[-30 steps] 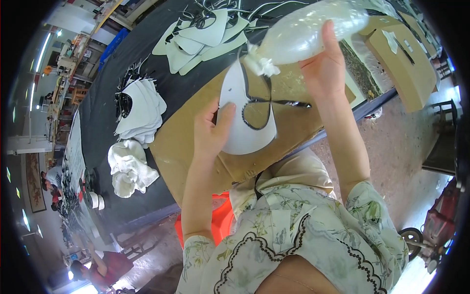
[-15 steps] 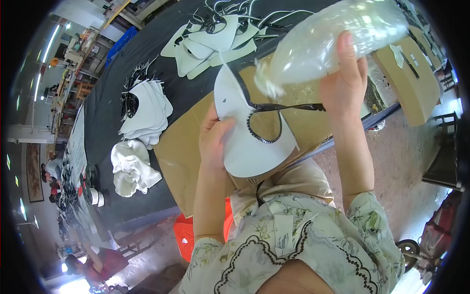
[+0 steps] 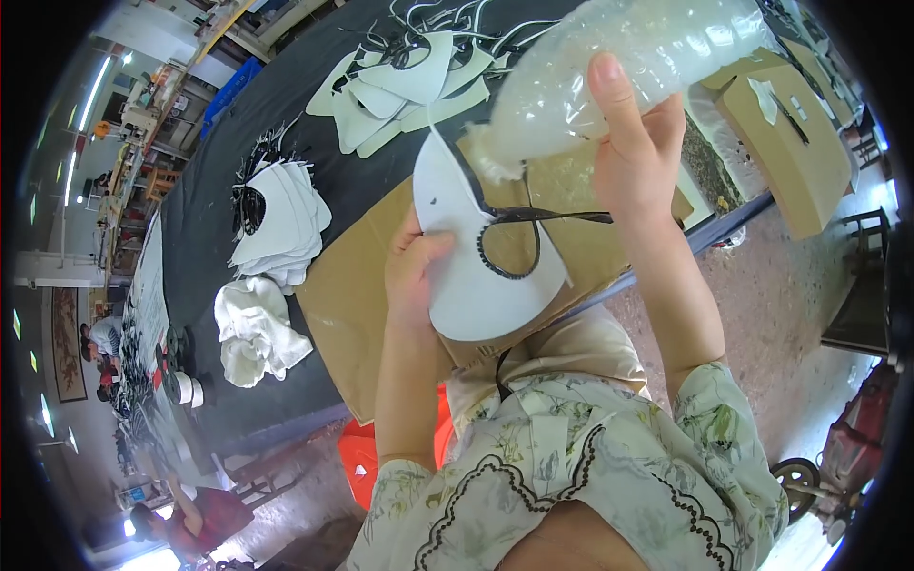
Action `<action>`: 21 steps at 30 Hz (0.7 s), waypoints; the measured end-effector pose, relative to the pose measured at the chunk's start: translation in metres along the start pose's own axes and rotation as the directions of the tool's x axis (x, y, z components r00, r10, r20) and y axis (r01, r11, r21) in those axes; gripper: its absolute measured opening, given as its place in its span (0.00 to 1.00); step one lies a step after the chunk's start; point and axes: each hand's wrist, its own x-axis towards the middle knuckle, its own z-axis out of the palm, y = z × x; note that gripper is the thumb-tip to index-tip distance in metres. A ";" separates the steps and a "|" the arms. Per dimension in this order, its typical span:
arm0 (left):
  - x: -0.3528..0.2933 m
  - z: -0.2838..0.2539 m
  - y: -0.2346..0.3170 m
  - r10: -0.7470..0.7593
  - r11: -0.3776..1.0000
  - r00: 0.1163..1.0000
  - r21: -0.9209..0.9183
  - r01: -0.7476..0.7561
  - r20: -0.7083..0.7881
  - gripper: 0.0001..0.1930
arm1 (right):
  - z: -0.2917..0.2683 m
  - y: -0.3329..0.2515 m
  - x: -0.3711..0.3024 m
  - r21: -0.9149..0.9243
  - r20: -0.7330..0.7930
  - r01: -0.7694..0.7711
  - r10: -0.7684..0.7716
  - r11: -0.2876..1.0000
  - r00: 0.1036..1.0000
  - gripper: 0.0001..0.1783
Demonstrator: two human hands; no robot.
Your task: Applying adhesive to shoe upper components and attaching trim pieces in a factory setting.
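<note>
left hand closed on the near-left edge of a white shoe-upper piece, raised above the brown cardboard | right hand wrapped round a clear plastic bottle, nozzle tilted down-left at the piece's top | left: white rag; stacked white pieces on the dark table; far: more cut pieces

Workshop, long dark worktable running up frame.
Brownish concrete floor at right, cardboard box upper right, dark chair right edge, ceiling strip lights upper left.
</note>
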 end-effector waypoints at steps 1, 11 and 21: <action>0.000 0.005 0.000 0.026 0.999 0.999 -0.036 -0.027 -0.019 0.24 | -0.004 0.002 0.000 -0.001 0.002 0.002 -0.002 1.000 1.000 0.22; 0.006 0.004 0.005 0.063 0.995 0.997 -0.075 -0.066 -0.033 0.20 | -0.011 0.004 -0.021 0.043 -0.007 0.132 -0.132 0.990 0.991 0.17; 0.006 0.010 0.004 0.138 0.990 0.990 0.032 -0.136 -0.043 0.18 | -0.003 0.000 -0.015 0.251 -0.065 0.178 -0.167 0.951 0.984 0.12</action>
